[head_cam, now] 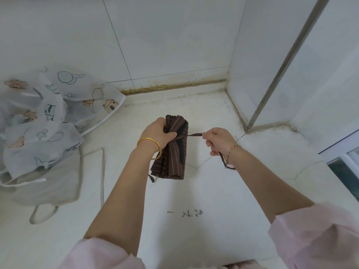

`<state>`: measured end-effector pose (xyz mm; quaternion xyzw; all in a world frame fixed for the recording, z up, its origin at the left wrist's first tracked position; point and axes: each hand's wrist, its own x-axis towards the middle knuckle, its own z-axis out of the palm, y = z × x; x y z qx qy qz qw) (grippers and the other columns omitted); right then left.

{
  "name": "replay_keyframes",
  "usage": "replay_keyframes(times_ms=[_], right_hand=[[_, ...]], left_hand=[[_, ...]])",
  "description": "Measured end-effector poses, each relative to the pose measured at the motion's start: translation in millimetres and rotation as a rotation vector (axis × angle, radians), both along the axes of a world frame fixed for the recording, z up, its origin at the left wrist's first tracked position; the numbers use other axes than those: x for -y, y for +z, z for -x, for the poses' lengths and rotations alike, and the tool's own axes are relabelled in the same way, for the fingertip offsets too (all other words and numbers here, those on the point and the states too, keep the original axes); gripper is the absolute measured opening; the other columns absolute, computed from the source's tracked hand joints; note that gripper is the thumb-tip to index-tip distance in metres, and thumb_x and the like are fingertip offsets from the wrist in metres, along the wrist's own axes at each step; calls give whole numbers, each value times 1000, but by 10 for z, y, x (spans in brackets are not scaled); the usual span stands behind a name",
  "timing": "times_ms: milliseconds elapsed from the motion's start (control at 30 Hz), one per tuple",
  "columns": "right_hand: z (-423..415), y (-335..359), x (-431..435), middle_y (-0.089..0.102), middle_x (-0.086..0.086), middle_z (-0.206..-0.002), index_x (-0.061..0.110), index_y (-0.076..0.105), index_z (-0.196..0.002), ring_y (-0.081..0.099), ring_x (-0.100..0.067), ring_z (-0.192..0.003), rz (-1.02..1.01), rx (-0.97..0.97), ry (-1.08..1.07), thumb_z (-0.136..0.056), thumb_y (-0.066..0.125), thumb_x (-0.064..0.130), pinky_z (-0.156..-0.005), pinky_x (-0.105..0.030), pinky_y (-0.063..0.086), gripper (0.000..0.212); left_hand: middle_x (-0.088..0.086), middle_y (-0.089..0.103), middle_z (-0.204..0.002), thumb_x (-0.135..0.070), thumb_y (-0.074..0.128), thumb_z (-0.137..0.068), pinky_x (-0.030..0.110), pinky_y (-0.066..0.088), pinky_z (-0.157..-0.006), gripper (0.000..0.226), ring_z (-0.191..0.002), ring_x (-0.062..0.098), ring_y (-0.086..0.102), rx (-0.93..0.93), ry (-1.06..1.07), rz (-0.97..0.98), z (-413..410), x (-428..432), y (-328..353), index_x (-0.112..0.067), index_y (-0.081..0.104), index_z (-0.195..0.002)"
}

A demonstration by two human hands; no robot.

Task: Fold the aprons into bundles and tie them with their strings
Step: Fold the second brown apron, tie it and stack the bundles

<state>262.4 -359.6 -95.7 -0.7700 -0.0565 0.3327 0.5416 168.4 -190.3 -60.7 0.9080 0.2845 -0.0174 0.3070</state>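
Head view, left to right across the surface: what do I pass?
printed white aprons → left hand → brown striped apron bundle → string → right hand

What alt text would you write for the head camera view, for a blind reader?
A person's left hand grips a rolled brown striped apron while the right hand holds its string taut. Printed white aprons lie at left.
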Motion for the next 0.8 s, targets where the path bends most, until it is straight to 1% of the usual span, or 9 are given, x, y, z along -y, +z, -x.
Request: replay_keyframes(times_ms=[167,267,333,433,500,567,600,700,800], right_hand=[[-78,-147,63,49,-6,-70,10,55,-83,35,-16,-51,362,-71,160,-92,53,11,-43,-21,39,9],[-133,-170,81,48,-7,-65,7,56,-75,33,-15,-48,467,-116,227,-90,51,4,-40,-19,36,16],[-241,-131,25,47,-8,-59,6,54,-65,35,-15,-47,497,-104,206,-91,46,0,-43,-21,37,28],[-333,75,-151,51,-5,-60,5,55,-68,32,-15,-44,555,-14,321,-87,60,9,-44,-21,32,20],[-289,236,-286,55,0,-67,5,62,-83,35,-15,-45,614,91,492,-84,67,21,-48,-23,35,17],[-175,352,-393,56,3,-71,3,65,-93,35,-16,-48,646,140,613,-85,66,24,-50,-22,36,23],[-118,375,-436,57,3,-72,2,65,-98,36,-17,-50,651,160,650,-86,64,24,-50,-22,35,25],[21,348,-487,63,-1,-82,0,66,-105,45,-15,-55,670,291,725,-90,59,22,-54,-23,40,28],[87,247,-441,70,-9,-98,0,68,-102,62,-20,-77,676,396,738,-91,56,22,-79,-30,51,27]], left_hand=[[1,52,-94,-32,60,-90,25,38,-66,24,-83,19,50,28,-141,33,9,-43,74,-16,48,-104],[-3,55,-88,-30,63,-88,21,44,-65,17,-83,18,55,-3,-327,149,13,-12,185,-20,52,-96],[-6,55,-83,-28,66,-86,24,45,-69,12,-81,17,55,-82,-449,171,9,53,232,-23,55,-86],[-9,51,-76,-28,69,-83,25,41,-69,18,-75,12,49,-212,-575,141,-14,240,182,-28,53,-75],[-9,53,-83,-30,70,-82,24,39,-72,13,-80,12,48,-265,-564,127,-32,360,58,-22,61,-87],[-1,60,-104,-33,70,-82,25,41,-82,36,-91,15,52,-309,-509,117,-35,433,-91,-13,64,-112],[2,62,-112,-35,70,-82,25,42,-84,43,-94,16,53,-327,-465,128,-35,452,-177,-10,63,-116],[4,63,-112,-39,68,-82,26,44,-84,46,-97,19,56,-346,-310,159,13,471,-387,-8,63,-116],[3,60,-89,-39,70,-80,25,41,-68,35,-85,19,53,-324,-158,189,68,476,-576,-9,60,-94]])
